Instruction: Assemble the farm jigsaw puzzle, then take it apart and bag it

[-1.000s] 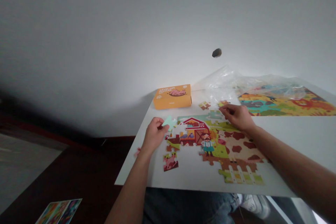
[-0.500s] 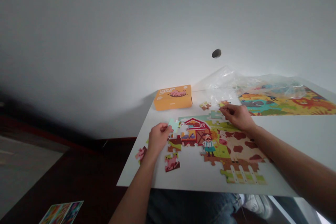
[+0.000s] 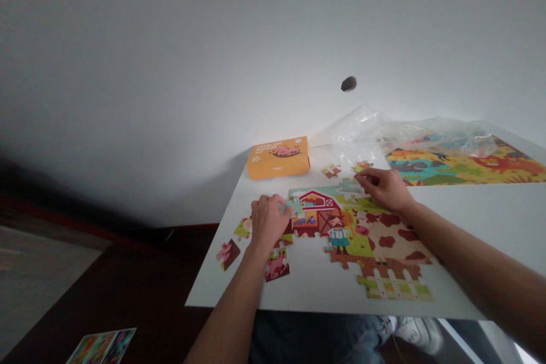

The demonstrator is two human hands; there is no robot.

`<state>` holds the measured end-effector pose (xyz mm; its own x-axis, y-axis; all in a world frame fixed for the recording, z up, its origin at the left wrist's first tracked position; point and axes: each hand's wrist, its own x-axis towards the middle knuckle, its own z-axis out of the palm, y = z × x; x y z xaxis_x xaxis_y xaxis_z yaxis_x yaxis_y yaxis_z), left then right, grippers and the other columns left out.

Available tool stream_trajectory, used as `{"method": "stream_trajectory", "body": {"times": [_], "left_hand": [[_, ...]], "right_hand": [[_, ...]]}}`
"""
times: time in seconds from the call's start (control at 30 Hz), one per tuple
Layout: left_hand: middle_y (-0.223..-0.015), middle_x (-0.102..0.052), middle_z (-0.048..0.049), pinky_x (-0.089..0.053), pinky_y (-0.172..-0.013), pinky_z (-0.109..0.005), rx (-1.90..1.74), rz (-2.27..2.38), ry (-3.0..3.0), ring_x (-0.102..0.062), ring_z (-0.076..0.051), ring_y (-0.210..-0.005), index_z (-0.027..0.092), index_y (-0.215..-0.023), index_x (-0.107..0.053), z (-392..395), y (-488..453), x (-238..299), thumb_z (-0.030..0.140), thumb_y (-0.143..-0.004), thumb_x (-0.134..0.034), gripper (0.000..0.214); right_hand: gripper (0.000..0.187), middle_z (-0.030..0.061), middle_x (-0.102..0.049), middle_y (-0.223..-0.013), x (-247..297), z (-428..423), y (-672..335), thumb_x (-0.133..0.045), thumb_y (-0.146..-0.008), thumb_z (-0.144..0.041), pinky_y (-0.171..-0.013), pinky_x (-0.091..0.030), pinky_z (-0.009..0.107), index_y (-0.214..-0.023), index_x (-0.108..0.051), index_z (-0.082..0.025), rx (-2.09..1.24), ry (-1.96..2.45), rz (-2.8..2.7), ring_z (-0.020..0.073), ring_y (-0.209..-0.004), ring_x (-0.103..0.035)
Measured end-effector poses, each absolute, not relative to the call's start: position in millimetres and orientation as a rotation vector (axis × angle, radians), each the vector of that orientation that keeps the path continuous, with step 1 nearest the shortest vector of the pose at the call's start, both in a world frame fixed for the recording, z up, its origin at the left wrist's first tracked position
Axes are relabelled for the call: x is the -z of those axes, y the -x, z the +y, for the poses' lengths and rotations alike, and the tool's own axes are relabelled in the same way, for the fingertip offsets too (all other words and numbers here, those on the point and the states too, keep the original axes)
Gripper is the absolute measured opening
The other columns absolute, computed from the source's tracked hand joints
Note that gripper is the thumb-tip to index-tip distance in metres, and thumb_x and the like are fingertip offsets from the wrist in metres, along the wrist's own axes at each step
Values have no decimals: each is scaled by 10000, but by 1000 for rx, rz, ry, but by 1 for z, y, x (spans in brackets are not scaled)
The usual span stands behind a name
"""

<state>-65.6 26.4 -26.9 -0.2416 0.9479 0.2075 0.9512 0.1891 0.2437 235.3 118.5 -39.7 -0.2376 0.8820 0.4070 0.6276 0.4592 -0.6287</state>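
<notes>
White tabletop (image 3: 469,222) against a bare wall: on it, the pale green puzzle piece (image 3: 294,203) sits at the left edge of the farm puzzle (image 3: 371,239), just beside the red barn. The left hand (image 3: 268,220) pinches it between thumb and fingertips (half a second ago it was held further left, clear of the barn). The right hand (image 3: 384,187) stays on the puzzle's far edge, fingers curled; whether it grips anything I cannot tell. Loose pieces (image 3: 277,266) lie near the left wrist. An orange box (image 3: 279,157) stands further away, with a plastic bag (image 3: 367,128) to its right.
</notes>
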Motion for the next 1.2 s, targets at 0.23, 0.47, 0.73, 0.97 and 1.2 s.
{"method": "stream_trajectory", "body": {"times": [0.23,0.47,0.73,0.97,1.2], "left_hand": [[-1124,-634,-39,-410,-947,-381,569,-2132,2351,-506,-243,-1010,259,-1066,-716,30,70,36,320,-745,-711,328],[-1044,-604,-83,-422,-943,-383,545,-2192,2302,-519,-257,-1012,222,-1139,-673,37,80,38,318,-743,-693,408],[-1327,-499,-80,-363,-1015,-461,300,-2209,2288,-425,-315,-1222,330,-1294,-564,27,99,33,501,-758,-645,568],[-1560,-223,-73,-285,-1048,-575,63,-2213,2478,-163,-396,-1413,396,-1421,-374,3,108,24,558,-710,-681,792],[-1580,-183,8,-307,-1050,-569,-8,-2180,2460,-188,-367,-1422,415,-1381,-433,2,127,26,290,-806,-584,607]], "right_hand": [[348,22,-629,-554,35,121,-239,-509,-862,-424,-521,-363,251,-871,-735,-160,-360,1334,-1916,143,-500,-539],[366,94,-685,-970,38,133,-248,-610,-806,-456,-783,-466,326,-1051,-719,-207,-249,1320,-2180,235,-867,-617],[354,125,-541,-1097,53,139,-241,-715,-720,-396,-955,-413,376,-1012,-701,-196,-248,1302,-2322,264,-1030,-540],[194,18,-590,-756,45,138,-239,-660,-732,-309,-656,-426,276,-853,-571,-185,-459,1290,-2067,160,-687,-538],[618,-28,-553,-700,26,147,-263,-589,-741,-282,-497,-434,245,-1331,-424,-198,-739,1149,-1407,121,-527,-537]]}}
